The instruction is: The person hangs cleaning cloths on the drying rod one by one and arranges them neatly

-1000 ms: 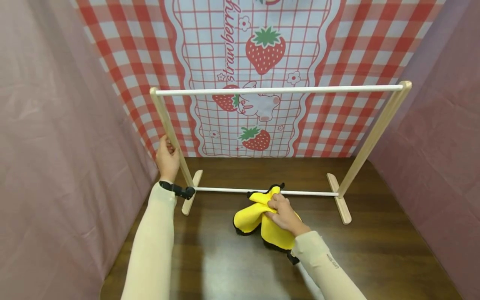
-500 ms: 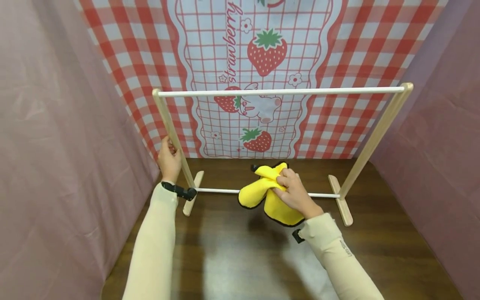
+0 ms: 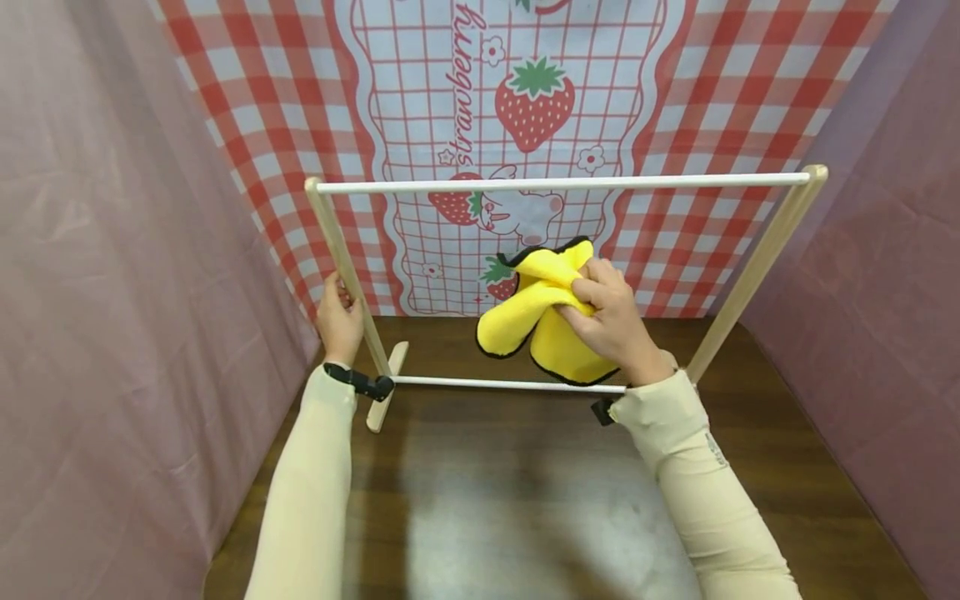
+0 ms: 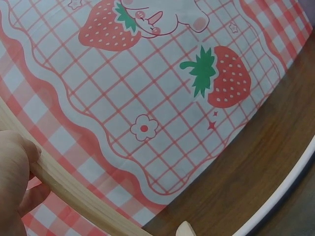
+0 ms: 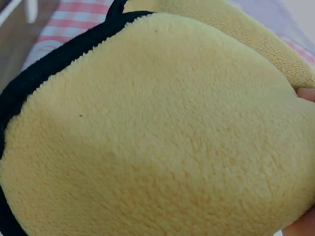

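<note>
My right hand (image 3: 613, 315) pinches a yellow cloth with black edging (image 3: 510, 323), bunched at its middle, its loose folds drooping to the left and below. Fleecy pile of the cloth (image 5: 157, 132) fills most of the right wrist view, and only bits of fingers (image 5: 306, 94) show at its right edge. The cloth is in the air, lower than the white top bar (image 3: 555, 183) of a wooden rack. My left hand (image 3: 339, 323) holds the rack's left post (image 3: 330, 229); in the left wrist view the fingers (image 4: 34, 196) curl round that post (image 4: 74, 189).
A lower white bar (image 3: 465, 382) joins the rack's feet (image 3: 386, 387) on the dark wooden table (image 3: 465, 483). Behind hangs a red checked strawberry cloth (image 3: 420, 100). Pinkish curtains (image 3: 112, 275) close off both sides. The right foot is hidden behind my right sleeve (image 3: 675, 442).
My right hand has lifted the yellow cloth up from close over the table, past the lower bar, and slightly right. The left hand stays on the post.
</note>
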Available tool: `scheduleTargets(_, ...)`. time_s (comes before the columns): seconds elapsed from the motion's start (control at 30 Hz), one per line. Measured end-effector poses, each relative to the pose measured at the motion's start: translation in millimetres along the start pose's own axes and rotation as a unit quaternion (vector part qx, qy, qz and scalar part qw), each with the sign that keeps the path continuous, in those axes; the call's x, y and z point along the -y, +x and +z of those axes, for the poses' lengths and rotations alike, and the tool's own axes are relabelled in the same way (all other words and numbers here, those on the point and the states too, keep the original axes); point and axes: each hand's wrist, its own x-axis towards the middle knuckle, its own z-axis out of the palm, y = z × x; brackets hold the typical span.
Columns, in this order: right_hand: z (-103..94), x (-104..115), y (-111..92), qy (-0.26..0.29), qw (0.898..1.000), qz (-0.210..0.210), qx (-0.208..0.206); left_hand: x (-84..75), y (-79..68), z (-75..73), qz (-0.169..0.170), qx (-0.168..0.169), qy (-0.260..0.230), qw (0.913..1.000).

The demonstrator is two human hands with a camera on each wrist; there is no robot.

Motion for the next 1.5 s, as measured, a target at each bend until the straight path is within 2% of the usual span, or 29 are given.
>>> scheduleTargets(0.3, -18.4, 14, 51, -0.005, 0.997, -0.051, -0.054, -1.1, -1.9, -0.4, -0.008, -0.002, 0.001, 1.0)
scheduleTargets(0.7, -34.4, 30, 109, -0.019, 0.988, -0.085, -0.131, 3.0, -3.5, -0.2, 0.001, 0.004, 0.012, 0.9999)
scheduleTargets(0.9, -38.1, 29, 130, -0.038, 0.981, -0.077, -0.172, 1.5, -1.8, 0.7, 0.002, 0.007, 0.013, 0.9999)
scheduleTargets(1.07, -33.9, 15, 140, -0.07, 0.976, -0.056, -0.198, 0.6, -1.8, 0.9, 0.003, 0.007, 0.016, 0.9998)
scheduleTargets(1.17, -29.7, 3, 143, -0.096, 0.975, -0.033, -0.196, -0.1, -2.3, 0.4, -0.003, 0.006, 0.019, 0.9998)
scheduleTargets(1.3, -24.0, -16, 141, -0.141, 0.975, 0.004, -0.17, -0.8, -2.2, 0.0, -0.009, 0.006, 0.021, 0.9997)
scheduleTargets(1.4, -20.9, -28, 139, -0.184, 0.973, 0.011, -0.137, -0.9, -1.6, 0.2, -0.008, 0.005, 0.021, 0.9997)
scheduleTargets(1.5, -18.9, -37, 137, -0.217, 0.972, 0.0, -0.094, -0.9, -1.1, 0.4, -0.005, 0.003, 0.021, 0.9998)
